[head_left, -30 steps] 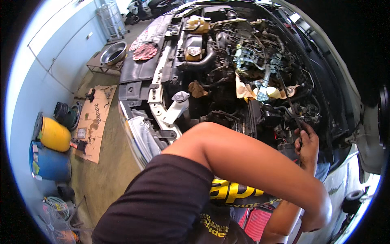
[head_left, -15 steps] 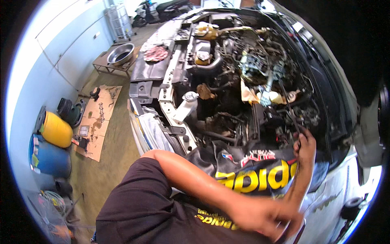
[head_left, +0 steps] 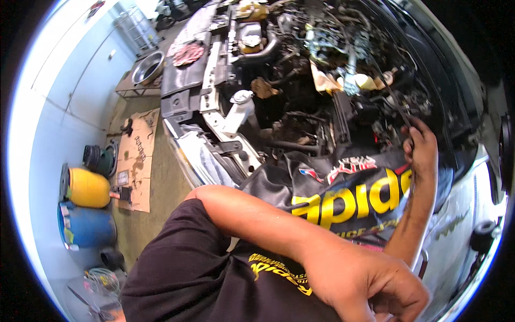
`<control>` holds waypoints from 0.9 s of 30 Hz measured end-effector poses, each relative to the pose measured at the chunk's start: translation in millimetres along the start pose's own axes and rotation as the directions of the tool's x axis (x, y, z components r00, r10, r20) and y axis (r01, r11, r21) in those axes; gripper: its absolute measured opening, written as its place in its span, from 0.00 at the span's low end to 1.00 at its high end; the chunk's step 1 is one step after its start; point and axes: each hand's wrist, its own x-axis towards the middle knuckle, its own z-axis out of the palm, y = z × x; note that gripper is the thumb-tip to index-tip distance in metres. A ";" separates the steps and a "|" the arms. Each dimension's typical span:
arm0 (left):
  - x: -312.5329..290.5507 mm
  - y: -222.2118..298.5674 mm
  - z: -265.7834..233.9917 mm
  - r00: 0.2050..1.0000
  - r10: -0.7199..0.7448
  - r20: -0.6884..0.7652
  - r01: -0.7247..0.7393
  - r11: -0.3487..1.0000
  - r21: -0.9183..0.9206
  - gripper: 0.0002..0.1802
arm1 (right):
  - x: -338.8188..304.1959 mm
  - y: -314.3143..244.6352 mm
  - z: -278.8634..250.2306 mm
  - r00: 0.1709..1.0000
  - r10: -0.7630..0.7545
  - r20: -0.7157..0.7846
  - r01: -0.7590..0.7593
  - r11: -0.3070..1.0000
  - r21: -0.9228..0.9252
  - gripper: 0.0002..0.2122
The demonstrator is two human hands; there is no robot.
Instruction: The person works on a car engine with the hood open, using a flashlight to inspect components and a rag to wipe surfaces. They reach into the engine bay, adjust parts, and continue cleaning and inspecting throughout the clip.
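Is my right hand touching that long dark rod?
Touching: the head view shows the right hand curled around the long dark rod near its lower end.

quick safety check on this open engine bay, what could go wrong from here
The long, thin, dark rod in the bare right hand might slip and strike the tangled dark engine parts. The black sheet with yellow lettering, draped over the near side, could slide if leaned on. The crumpled reddish cloth, lying on a black cover, might drop.

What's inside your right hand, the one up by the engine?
A thin, dark rod pokes out of the right hand, pointing toward the engine. The bit inside the grip is covered, so its shape there can't be seen.
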 end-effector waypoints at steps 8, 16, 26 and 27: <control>-149.5 185.5 -196.7 0.249 -0.171 -0.953 0.969 0.048 0.244 0.19 | 26.5 -17.3 14.0 0.996 0.044 0.076 -0.022 0.963 -0.268 0.17; -283.2 205.2 -416.0 -0.350 0.351 -0.868 0.679 0.734 0.023 0.13 | 79.0 -22.1 61.9 0.981 0.103 0.163 -0.041 0.937 -0.347 0.17; -310.9 165.4 -518.2 -0.242 0.251 -0.937 0.233 0.953 0.195 0.10 | 120.8 -16.1 97.4 0.982 0.011 0.186 0.124 0.707 -0.697 0.20; -312.9 164.6 -522.0 -0.233 0.197 -0.952 0.147 0.975 0.166 0.10 | 121.8 -14.4 101.2 0.983 0.030 0.183 0.108 0.707 -0.699 0.21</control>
